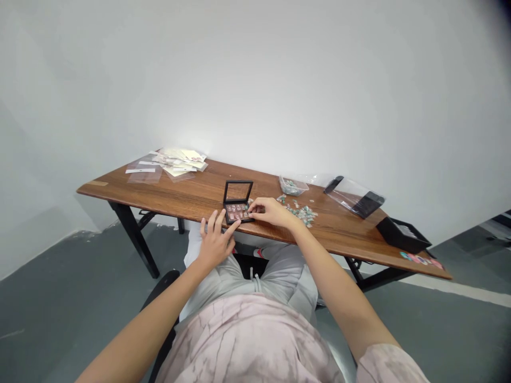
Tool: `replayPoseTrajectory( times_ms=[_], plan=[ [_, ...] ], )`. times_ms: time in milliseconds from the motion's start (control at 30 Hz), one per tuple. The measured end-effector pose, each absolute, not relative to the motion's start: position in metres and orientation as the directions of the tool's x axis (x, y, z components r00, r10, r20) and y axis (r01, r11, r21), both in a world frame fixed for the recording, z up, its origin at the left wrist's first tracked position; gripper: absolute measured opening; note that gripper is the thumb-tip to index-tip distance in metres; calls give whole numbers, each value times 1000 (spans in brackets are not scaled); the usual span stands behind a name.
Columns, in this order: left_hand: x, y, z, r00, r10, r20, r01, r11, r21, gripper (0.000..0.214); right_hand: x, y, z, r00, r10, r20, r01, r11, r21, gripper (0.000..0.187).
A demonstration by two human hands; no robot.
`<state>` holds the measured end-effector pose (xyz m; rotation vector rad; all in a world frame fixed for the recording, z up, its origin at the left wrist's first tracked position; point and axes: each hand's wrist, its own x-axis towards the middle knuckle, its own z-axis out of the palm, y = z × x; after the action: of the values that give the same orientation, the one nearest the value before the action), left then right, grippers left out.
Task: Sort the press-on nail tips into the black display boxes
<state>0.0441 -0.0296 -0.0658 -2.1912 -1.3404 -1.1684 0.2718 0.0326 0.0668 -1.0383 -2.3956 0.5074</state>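
Observation:
A small black palette-like case sits at the table's front edge with its windowed lid raised. Several pinkish, shiny pieces lie in rows inside it. My left hand rests at the front edge with fingers spread, fingertips by the case's near left side. At the case's right side, my right hand has thumb and forefinger pinched together; whatever is between them is too small to name. A loose pile of small green and clear pieces lies just right of that hand.
Behind the pile stands a clear plastic tub of similar pieces. Paper cards and clear sleeves are heaped at the back left. Farther right are clear packaging with black parts, a black box and colourful round items.

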Motion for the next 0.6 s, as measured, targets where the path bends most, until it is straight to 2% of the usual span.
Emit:
replayPoseTrajectory(
  times_ms=[600],
  plan=[
    [44, -31, -65, 228, 593, 772, 856, -500, 131, 54, 273, 32, 66, -590, 766, 255, 589, 624, -514, 14]
  ],
)
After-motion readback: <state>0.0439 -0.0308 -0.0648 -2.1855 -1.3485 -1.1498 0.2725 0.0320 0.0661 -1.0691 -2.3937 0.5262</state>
